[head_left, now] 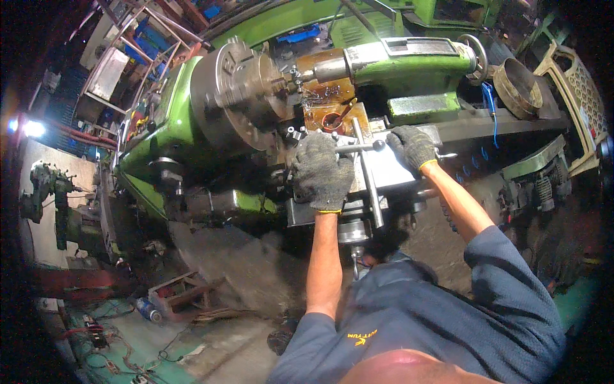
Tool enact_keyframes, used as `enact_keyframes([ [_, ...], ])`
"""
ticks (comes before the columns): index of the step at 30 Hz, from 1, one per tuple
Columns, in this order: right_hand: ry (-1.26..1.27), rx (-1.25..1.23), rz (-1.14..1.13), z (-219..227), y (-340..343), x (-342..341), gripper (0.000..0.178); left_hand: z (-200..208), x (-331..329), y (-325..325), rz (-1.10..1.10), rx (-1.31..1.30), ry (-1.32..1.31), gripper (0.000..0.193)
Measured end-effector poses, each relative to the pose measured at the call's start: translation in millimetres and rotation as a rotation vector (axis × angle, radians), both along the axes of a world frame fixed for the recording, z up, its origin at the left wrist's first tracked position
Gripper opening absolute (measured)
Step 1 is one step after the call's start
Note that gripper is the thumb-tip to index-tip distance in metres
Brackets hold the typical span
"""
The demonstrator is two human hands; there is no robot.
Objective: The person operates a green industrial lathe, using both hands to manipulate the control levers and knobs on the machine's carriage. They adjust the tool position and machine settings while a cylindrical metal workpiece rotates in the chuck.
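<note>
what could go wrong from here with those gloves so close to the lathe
The chuck looks blurred, as if turning, and the gloved left hand is close by: the fabric could snag and pull the hand in.

Metal chips lie near the chuck; they may be sharp or get flung outward.

The small cup with a stick in it could tip if bumped.

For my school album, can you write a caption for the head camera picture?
Gloved left hand and right hand at a green metalworking lathe, near its large chuck.
</note>
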State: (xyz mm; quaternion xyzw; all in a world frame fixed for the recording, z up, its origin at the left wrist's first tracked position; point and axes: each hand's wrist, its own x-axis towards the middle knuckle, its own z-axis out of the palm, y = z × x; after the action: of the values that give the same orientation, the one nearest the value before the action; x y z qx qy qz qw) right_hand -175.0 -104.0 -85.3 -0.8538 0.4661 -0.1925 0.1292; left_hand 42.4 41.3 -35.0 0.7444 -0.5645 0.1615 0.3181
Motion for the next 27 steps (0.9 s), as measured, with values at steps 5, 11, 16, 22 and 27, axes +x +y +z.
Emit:
enact_keyframes([
  [5, -0.007, -0.007, 0.015, -1.7, -0.9, 2.4, 0.038, 4.2, -1.8, 0.9, 0.008, -0.001, -0.013, 0.048],
  [11, 0.012, 0.01, 0.041, -1.3, 0.2, 0.9, 0.036, 9.4, -1.2, 1.5, -0.014, -0.091, -0.039, 0.045],
  [16, 0.063, 0.076, -0.008, 17.9, 8.3, 8.0, 0.035, 12.5, -2.6, 1.7, 0.033, -0.048, -0.046, 0.038],
  [22, -0.256, -0.117, -0.054, 11.3, 22.0, -3.4, 0.03, 17.2, -2.4, 0.2, 0.016, -0.041, -0.036, 0.032],
  [27, -0.562, -0.293, -0.103, -22.9, 67.1, -85.4, 0.024, 17.0, -0.3, -2.9, -0.014, -0.076, -0.034, 0.031],
])
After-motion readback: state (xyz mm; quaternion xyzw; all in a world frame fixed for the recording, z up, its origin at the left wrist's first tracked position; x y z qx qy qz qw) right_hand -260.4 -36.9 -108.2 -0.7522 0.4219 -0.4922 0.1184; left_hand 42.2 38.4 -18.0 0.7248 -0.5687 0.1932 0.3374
